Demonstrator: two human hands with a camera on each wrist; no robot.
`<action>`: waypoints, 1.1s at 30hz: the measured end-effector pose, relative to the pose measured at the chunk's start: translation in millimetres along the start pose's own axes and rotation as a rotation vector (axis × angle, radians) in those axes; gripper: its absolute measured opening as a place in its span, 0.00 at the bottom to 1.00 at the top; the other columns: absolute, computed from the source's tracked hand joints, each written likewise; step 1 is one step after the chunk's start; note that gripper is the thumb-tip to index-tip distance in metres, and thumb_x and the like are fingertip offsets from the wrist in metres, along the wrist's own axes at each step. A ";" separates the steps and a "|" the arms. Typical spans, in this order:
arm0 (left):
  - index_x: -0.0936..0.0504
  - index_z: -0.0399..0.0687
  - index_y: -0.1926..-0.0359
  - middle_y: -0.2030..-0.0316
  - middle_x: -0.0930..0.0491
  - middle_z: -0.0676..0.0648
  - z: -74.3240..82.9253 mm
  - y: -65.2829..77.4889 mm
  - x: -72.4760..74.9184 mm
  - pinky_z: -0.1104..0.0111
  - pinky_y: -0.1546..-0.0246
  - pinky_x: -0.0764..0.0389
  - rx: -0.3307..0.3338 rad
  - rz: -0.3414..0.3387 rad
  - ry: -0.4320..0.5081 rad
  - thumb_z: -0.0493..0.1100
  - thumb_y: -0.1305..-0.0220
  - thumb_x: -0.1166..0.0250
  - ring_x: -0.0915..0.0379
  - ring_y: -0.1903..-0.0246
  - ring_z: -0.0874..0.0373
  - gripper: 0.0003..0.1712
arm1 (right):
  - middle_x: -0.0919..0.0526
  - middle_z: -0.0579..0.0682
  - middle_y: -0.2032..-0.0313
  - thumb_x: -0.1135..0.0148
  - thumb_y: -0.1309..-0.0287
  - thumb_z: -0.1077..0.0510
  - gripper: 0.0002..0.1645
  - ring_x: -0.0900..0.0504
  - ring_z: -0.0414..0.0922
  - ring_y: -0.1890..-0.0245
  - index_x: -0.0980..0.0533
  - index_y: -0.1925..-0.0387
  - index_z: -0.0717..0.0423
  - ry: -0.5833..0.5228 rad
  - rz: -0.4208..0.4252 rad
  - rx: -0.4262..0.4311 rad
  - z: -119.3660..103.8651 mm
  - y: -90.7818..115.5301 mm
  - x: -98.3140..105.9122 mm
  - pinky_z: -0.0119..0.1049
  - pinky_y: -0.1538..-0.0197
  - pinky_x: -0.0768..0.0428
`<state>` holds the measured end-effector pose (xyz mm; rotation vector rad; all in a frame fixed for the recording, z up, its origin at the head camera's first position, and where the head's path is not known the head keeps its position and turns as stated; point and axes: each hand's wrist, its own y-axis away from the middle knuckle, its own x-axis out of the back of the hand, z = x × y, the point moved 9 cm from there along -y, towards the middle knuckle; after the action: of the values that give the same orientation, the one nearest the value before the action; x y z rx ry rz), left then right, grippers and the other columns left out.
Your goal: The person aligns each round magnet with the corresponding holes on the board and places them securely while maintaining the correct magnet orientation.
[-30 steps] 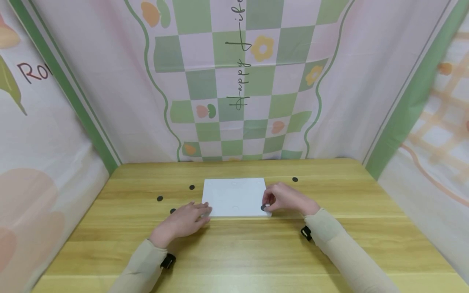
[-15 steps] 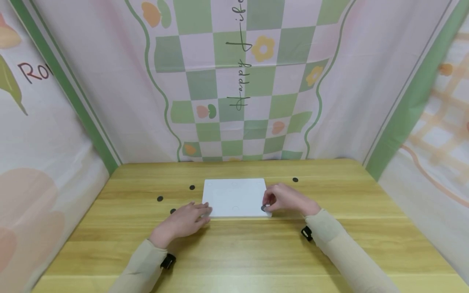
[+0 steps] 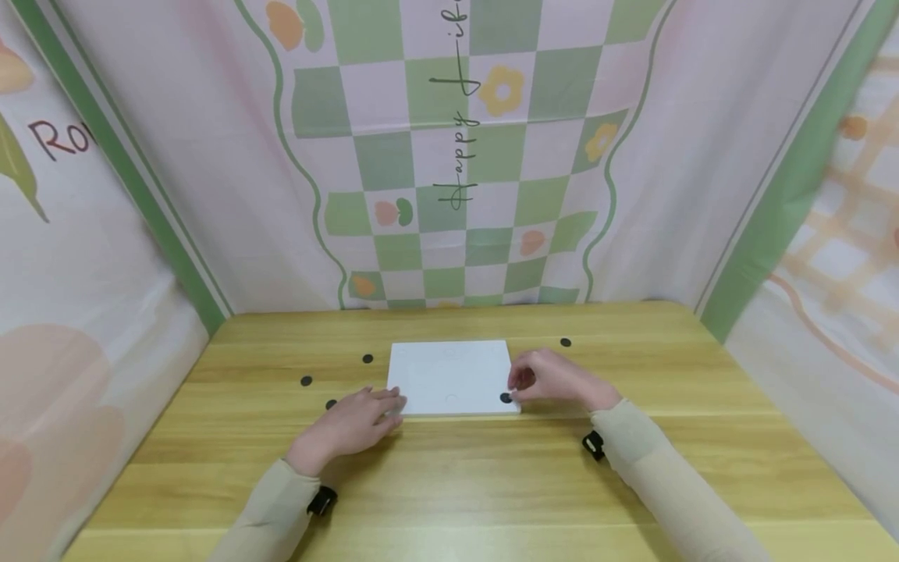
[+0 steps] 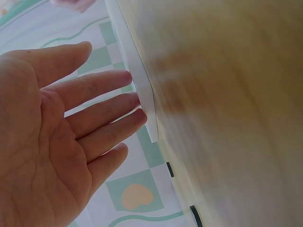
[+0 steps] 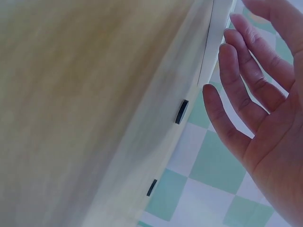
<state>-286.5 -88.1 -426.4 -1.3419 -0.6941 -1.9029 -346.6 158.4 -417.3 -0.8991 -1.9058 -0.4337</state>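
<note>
A thin white rectangular board point(image 3: 449, 375) with faint round outlines lies flat on the wooden table. On its near right corner sits a black disc point(image 3: 506, 398). Right beside that disc is my right hand point(image 3: 558, 380), fingers loosely bent with nothing between them; the right wrist view shows the palm and relaxed fingers point(image 5: 241, 92). My left hand point(image 3: 347, 425) rests its straight fingertips on the board's near left corner. From the left wrist, the extended fingers point(image 4: 106, 111) meet the board's edge point(image 4: 142, 90).
Left of the board lie several more black discs: one near its far corner point(image 3: 368, 359), one farther out point(image 3: 306, 381), and one partly behind the left hand point(image 3: 332, 404). Another black disc point(image 3: 566, 343) lies at the far right. A patterned curtain point(image 3: 449, 257) rises behind the table point(image 3: 449, 484).
My right hand has let go of the black disc and drawn slightly to the right, leaving it on the board's corner. The left hand stays where it was.
</note>
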 end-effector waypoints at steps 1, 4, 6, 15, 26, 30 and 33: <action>0.29 0.43 0.37 0.35 0.33 0.41 -0.1 0.2 0.0 0.51 0.30 0.43 0.000 0.000 0.000 0.51 0.27 0.51 0.37 0.34 0.48 0.25 | 0.18 0.42 0.71 0.29 0.50 0.57 0.05 0.21 0.33 0.71 0.19 0.71 0.49 0.003 0.005 0.004 0.9 0.4 0.5 0.26 0.65 0.19; 0.29 0.43 0.37 0.34 0.33 0.41 0.1 0.6 0.1 0.51 0.30 0.43 0.003 -0.002 0.004 0.51 0.27 0.51 0.37 0.34 0.48 0.25 | 0.17 0.43 0.71 0.29 0.50 0.58 0.05 0.21 0.34 0.71 0.19 0.71 0.49 0.012 0.019 0.008 4.1 1.6 2.3 0.27 0.65 0.18; 0.29 0.43 0.37 0.34 0.33 0.41 0.2 0.6 0.2 0.51 0.30 0.43 0.005 -0.003 0.008 0.51 0.27 0.51 0.37 0.34 0.48 0.25 | 0.17 0.43 0.70 0.29 0.50 0.58 0.05 0.20 0.34 0.70 0.19 0.70 0.49 0.013 0.021 0.002 6.6 2.4 3.0 0.27 0.65 0.18; 0.28 0.43 0.37 0.35 0.33 0.41 -0.1 0.1 0.1 0.51 0.30 0.43 -0.002 0.001 0.000 0.51 0.27 0.50 0.37 0.34 0.48 0.25 | 0.16 0.46 0.67 0.30 0.48 0.58 0.06 0.19 0.37 0.68 0.18 0.67 0.52 -0.006 0.021 -0.020 14.9 5.9 8.4 0.34 0.63 0.17; 0.28 0.42 0.37 0.35 0.32 0.40 1.6 -0.4 1.5 0.50 0.30 0.42 -0.004 0.005 -0.004 0.50 0.28 0.50 0.37 0.35 0.47 0.24 | 0.16 0.45 0.67 0.30 0.48 0.58 0.06 0.18 0.39 0.66 0.18 0.66 0.52 -0.018 0.035 -0.077 30.7 12.1 15.8 0.29 0.61 0.18; 0.28 0.43 0.37 0.35 0.33 0.40 2.0 -0.3 1.5 0.50 0.30 0.43 -0.002 0.001 -0.004 0.50 0.28 0.50 0.37 0.34 0.47 0.24 | 0.16 0.43 0.68 0.31 0.48 0.58 0.06 0.19 0.38 0.67 0.18 0.66 0.52 -0.007 0.043 -0.086 35.2 13.8 17.5 0.28 0.62 0.18; 0.28 0.43 0.37 0.35 0.33 0.41 1.7 -0.2 0.9 0.50 0.30 0.43 -0.001 0.000 -0.004 0.50 0.28 0.50 0.37 0.34 0.48 0.24 | 0.16 0.42 0.68 0.30 0.48 0.58 0.07 0.19 0.38 0.68 0.18 0.66 0.52 -0.004 0.051 -0.089 37.8 14.8 18.9 0.28 0.62 0.18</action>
<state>-285.9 -87.0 -425.0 -1.3469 -0.6952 -1.9014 -363.9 199.5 -420.3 -1.0053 -1.8749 -0.4892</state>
